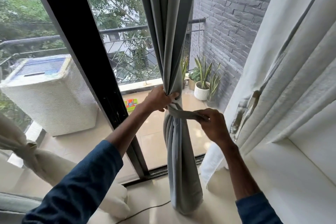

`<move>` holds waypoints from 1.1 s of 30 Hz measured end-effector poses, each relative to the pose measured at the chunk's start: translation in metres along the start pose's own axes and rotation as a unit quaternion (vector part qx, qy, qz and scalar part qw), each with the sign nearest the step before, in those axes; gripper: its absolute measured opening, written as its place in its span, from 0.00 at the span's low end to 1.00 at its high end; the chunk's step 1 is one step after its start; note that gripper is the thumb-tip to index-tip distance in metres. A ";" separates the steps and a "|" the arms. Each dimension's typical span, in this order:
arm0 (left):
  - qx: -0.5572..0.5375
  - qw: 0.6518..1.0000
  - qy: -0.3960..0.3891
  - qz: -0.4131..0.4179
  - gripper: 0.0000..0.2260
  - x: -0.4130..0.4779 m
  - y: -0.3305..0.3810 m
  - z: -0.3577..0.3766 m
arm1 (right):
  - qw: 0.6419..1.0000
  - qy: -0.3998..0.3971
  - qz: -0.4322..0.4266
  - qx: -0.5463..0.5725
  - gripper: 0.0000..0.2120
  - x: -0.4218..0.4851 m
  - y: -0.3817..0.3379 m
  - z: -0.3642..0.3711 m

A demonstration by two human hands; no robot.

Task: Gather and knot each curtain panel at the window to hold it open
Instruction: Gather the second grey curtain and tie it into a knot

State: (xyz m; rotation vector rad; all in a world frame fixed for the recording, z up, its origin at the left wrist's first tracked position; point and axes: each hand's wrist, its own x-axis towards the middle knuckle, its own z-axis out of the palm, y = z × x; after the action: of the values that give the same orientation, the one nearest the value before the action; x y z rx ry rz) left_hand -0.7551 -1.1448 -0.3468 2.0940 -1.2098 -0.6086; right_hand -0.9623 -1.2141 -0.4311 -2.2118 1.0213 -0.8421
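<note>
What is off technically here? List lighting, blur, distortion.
Head view: soft, even daylight from outdoors, no hard shadows or glare; head view: wide-angle bending leans the black door frame and bows the white curtain; head view: the washing machine looks hazy, the grey curtain is sharp.

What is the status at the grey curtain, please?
Left hand grips grey curtain at the gather. Right hand pinches wrapped strip, knot unfinished. Cream curtain already knotted. Nothing blocking.

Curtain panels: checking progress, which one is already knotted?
The cream panel at lower left, its knot tied. The grey panel is only half-wrapped; the white panel at right hangs loose.
</note>
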 end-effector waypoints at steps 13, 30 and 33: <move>-0.166 0.984 -0.071 0.004 0.19 -0.015 -0.001 0.013 | 0.993 0.110 0.028 0.014 0.13 -0.014 0.022 -0.013; -0.153 0.986 -0.059 0.026 0.15 -0.047 0.002 0.022 | 0.947 0.157 0.160 0.230 0.08 -0.023 0.002 0.006; -0.148 0.988 -0.035 0.035 0.08 -0.052 0.002 0.022 | 0.889 0.157 0.200 0.381 0.11 -0.016 0.000 0.001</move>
State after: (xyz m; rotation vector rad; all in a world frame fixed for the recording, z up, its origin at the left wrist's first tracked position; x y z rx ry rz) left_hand -0.7954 -1.1069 -0.3565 1.7875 -1.1485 -0.7839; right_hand -0.9700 -1.2009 -0.4369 -1.1801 1.0056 -1.1714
